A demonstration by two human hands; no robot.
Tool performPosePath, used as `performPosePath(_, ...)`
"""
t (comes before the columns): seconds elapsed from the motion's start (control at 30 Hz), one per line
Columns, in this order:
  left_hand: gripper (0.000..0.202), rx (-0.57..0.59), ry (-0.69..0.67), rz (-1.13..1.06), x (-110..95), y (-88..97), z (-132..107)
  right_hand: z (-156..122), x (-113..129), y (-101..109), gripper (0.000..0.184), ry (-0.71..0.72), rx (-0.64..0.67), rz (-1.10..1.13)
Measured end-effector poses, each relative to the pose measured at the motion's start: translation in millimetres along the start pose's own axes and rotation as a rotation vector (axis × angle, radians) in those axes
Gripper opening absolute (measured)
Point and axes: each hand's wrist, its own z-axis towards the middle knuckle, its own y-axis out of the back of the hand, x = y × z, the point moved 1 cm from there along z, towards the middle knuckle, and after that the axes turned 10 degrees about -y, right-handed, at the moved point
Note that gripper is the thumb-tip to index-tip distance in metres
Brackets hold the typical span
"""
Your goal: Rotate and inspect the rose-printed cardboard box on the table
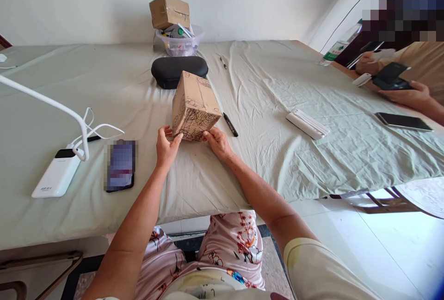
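A small cardboard box (pixel 199 99) with black scribbles on its near face and edges is at the middle of the cloth-covered table (pixel 249 170). My left hand (pixel 167 145) grips its lower left corner, thumb on the near face. On the lower right corner, my right hand (pixel 217 142) holds it the same way. The box looks slightly tilted; whether its base touches the cloth I cannot tell. A black marker (pixel 231 125) lies just right of the box. Behind the box, partly covered by it, sits a black hard case (pixel 166 71).
To the left are a white power bank (pixel 57 175), a white lamp arm (pixel 52 101) and a phone (pixel 120 166). A plastic basin (pixel 182 48) with another carton (pixel 169 11) stands at the back. Rightward lie a white device (pixel 307 123), another phone (pixel 404 121) and a person's hands (pixel 416 94) holding a black object.
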Motion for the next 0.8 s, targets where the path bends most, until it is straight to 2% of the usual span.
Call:
performPosePath(0.1,0.089,0.05,0.006,-0.314,-3,-7.4,0,-2,4,-5,0.064,-0.088,0.08,0.197)
performPosePath(0.17,0.099,0.124,-0.063,-0.516,-10,-12.7,0,-3,6,-9,0.065,-0.137,0.132,0.263)
performPosePath(0.27,0.091,0.215,-0.056,-0.619,-17,-17.8,-3,-6,6,-16,0.068,-0.159,0.196,0.286)
performPosePath(0.37,0.08,0.229,0.107,-0.645,-15,-19.3,-8,-7,6,-20,0.068,-0.136,0.232,0.272)
performPosePath(0.43,0.081,0.227,0.182,-0.687,-12,-19.7,-10,-7,7,-21,0.068,-0.111,0.236,0.258)
performPosePath(0.57,0.088,0.222,0.205,-0.711,-8,-20.0,-9,-7,9,-20,0.071,-0.094,0.218,0.134)
performPosePath(0.7,0.086,0.202,0.215,-0.652,-4,-18.8,-7,-7,8,-16,0.074,-0.159,0.145,0.059)
performPosePath(0.8,0.076,0.175,0.222,-0.614,0,-17.6,-7,-6,6,-10,0.072,-0.205,0.016,0.03)
